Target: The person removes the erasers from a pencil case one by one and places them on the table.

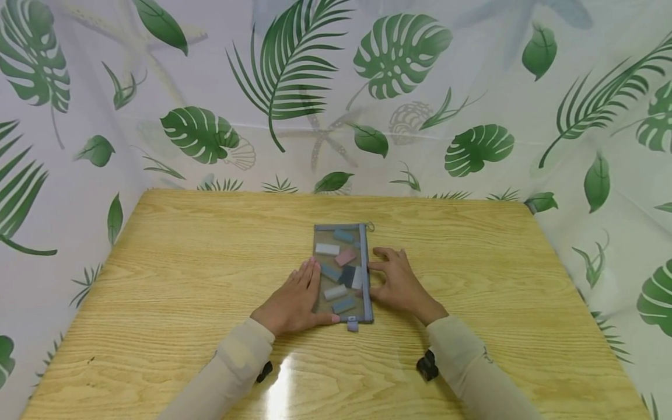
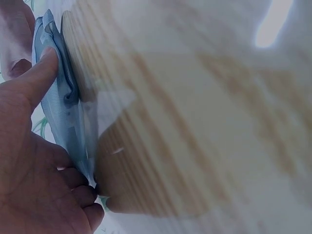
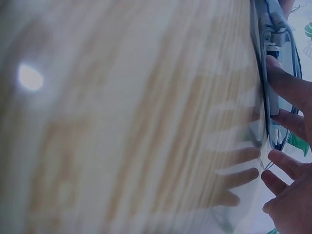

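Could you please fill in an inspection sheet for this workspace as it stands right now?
Surface: wooden table, glare patch near the front edge.
Job's things: mesh zip pouch lying flat, small coloured blocks inside.
Clutter: nothing seen.
Grippers: left hand rests flat on the pouch's left side, thumb at its near end; right hand touches its zipper edge with straight fingers.
Cables: nothing seen.
Surroundings: leaf-print curtain on three sides.

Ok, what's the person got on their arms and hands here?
Both hands are bare: no gloves or rings show. The left hand and right hand come out of long, pale beige sleeves reaching the wrists. A small black device sits under each wrist.
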Demonstrator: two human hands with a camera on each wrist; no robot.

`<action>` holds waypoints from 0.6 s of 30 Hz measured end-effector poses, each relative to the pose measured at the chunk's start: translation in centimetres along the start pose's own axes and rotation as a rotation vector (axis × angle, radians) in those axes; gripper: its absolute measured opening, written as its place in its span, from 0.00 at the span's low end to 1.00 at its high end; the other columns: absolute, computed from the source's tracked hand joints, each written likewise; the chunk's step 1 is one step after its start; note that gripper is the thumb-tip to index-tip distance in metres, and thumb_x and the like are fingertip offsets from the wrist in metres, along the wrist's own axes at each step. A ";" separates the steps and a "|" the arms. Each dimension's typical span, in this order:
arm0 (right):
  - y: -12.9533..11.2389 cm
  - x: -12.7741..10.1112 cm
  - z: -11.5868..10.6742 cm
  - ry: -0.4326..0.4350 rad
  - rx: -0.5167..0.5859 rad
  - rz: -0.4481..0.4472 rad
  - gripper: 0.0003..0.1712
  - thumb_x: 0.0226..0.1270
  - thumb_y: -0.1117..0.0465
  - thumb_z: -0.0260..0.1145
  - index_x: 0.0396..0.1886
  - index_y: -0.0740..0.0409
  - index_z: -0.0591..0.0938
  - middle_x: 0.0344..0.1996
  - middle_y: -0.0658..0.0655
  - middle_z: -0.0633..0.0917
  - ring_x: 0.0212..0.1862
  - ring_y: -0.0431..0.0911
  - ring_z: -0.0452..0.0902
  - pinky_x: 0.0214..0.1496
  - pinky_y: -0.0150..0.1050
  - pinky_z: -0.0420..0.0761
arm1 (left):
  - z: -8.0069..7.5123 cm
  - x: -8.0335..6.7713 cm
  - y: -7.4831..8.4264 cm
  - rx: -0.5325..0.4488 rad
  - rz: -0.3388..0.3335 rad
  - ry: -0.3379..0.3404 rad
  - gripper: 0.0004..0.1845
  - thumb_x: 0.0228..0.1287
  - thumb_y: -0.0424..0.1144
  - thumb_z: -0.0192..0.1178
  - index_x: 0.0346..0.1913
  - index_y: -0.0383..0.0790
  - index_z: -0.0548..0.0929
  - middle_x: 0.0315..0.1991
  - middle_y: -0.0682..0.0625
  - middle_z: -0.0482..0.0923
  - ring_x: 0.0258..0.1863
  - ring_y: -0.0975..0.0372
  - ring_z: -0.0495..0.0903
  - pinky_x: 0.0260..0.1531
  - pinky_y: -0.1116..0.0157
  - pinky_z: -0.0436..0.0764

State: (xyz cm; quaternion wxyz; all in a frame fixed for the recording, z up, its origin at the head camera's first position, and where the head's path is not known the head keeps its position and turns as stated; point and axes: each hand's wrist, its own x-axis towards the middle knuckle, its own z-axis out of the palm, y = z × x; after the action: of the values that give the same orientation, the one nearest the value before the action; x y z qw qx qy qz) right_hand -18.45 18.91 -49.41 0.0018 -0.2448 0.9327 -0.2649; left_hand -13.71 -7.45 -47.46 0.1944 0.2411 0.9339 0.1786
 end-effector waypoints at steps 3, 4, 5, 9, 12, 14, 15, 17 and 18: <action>0.0 0.0 0.0 0.003 0.016 -0.006 0.33 0.50 0.52 0.83 0.52 0.67 0.87 0.65 0.71 0.75 0.71 0.63 0.65 0.72 0.75 0.45 | 0.0 0.0 0.0 0.001 0.001 0.001 0.60 0.68 0.71 0.54 0.80 0.28 0.39 0.80 0.36 0.30 0.80 0.48 0.34 0.78 0.51 0.43; 0.0 -0.1 0.0 0.006 0.018 -0.008 0.32 0.50 0.53 0.83 0.52 0.68 0.87 0.65 0.71 0.75 0.71 0.63 0.65 0.72 0.75 0.45 | 0.0 0.0 0.0 0.000 0.001 0.001 0.60 0.67 0.71 0.54 0.80 0.28 0.39 0.80 0.36 0.30 0.80 0.48 0.34 0.78 0.51 0.43; 0.0 -0.1 0.0 0.008 0.020 -0.011 0.32 0.50 0.53 0.83 0.52 0.68 0.87 0.64 0.71 0.75 0.70 0.63 0.65 0.72 0.75 0.45 | 0.1 0.0 0.0 0.000 0.001 0.002 0.60 0.67 0.71 0.54 0.80 0.28 0.39 0.80 0.36 0.30 0.80 0.48 0.34 0.78 0.51 0.43; 0.0 -0.1 -0.1 0.010 0.030 -0.008 0.31 0.50 0.54 0.83 0.52 0.68 0.87 0.65 0.71 0.75 0.71 0.63 0.65 0.72 0.75 0.45 | 0.0 -0.1 0.0 0.000 0.002 0.003 0.60 0.67 0.71 0.54 0.79 0.28 0.39 0.80 0.35 0.31 0.80 0.48 0.34 0.78 0.51 0.43; 0.0 -0.2 -0.2 0.004 0.030 0.000 0.33 0.51 0.52 0.83 0.53 0.68 0.87 0.65 0.71 0.75 0.71 0.63 0.64 0.72 0.74 0.44 | -0.1 -0.1 0.1 0.001 0.005 -0.002 0.60 0.68 0.71 0.54 0.79 0.28 0.39 0.80 0.35 0.31 0.80 0.48 0.34 0.78 0.51 0.43; 0.1 -0.2 -0.3 0.003 0.030 0.005 0.34 0.52 0.50 0.83 0.53 0.67 0.87 0.66 0.71 0.75 0.71 0.63 0.64 0.73 0.74 0.44 | -0.1 -0.1 0.0 0.000 0.007 -0.006 0.60 0.68 0.71 0.53 0.79 0.28 0.39 0.80 0.35 0.30 0.80 0.48 0.34 0.78 0.51 0.43; 0.2 -0.2 -0.4 0.003 0.029 0.006 0.34 0.52 0.50 0.83 0.53 0.67 0.87 0.66 0.71 0.74 0.71 0.63 0.64 0.73 0.74 0.44 | -0.1 -0.1 0.0 -0.003 0.007 -0.007 0.60 0.68 0.70 0.54 0.79 0.28 0.39 0.80 0.35 0.30 0.80 0.48 0.33 0.78 0.51 0.43; 0.2 -0.2 -0.5 0.002 0.027 0.006 0.33 0.53 0.50 0.82 0.53 0.66 0.87 0.66 0.71 0.74 0.71 0.62 0.64 0.73 0.74 0.44 | -0.1 -0.1 0.0 -0.006 0.006 -0.006 0.60 0.68 0.70 0.54 0.79 0.28 0.39 0.80 0.35 0.30 0.80 0.48 0.33 0.78 0.51 0.43; 0.3 -0.2 -0.5 0.000 0.030 0.006 0.32 0.53 0.51 0.82 0.53 0.66 0.87 0.66 0.71 0.74 0.71 0.63 0.64 0.73 0.73 0.44 | -0.1 -0.1 0.0 -0.007 0.005 -0.007 0.60 0.68 0.70 0.54 0.79 0.28 0.39 0.80 0.35 0.30 0.80 0.48 0.33 0.78 0.51 0.43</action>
State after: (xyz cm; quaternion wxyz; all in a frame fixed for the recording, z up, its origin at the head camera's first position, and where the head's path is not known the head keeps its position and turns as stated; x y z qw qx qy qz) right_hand -18.51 19.45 -49.09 0.0061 -0.2419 0.9294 -0.2788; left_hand -13.66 -7.52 -47.38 0.1983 0.2434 0.9319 0.1818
